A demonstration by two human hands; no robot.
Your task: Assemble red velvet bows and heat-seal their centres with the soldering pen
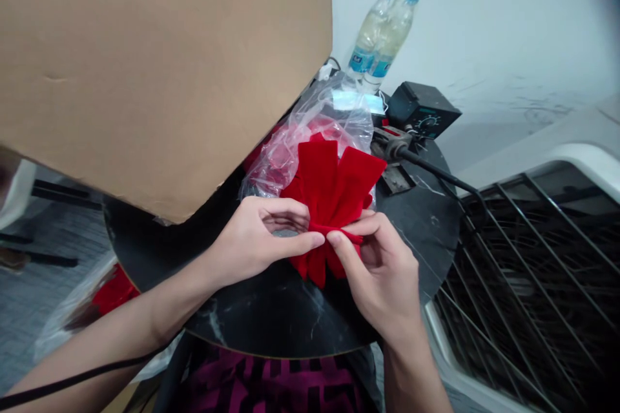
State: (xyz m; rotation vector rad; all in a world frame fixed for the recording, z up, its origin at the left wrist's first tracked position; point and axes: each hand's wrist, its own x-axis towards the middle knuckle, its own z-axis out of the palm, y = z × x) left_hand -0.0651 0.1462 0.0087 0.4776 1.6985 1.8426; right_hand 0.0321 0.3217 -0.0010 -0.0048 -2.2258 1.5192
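Observation:
Both hands pinch a folded red felt piece at its gathered middle, above a round black marble table. The felt fans upward in pleats and a short tail hangs below the pinch. My left hand closes thumb and fingers on the gather from the left. My right hand grips the same spot from the right, thumb on top. Behind the felt lies a clear plastic bag holding more red pieces.
A large cardboard box covers the upper left. Two water bottles and a black soldering station with its iron and cable stand at the table's back. A black wire rack is at right. Another bag of red pieces lies lower left.

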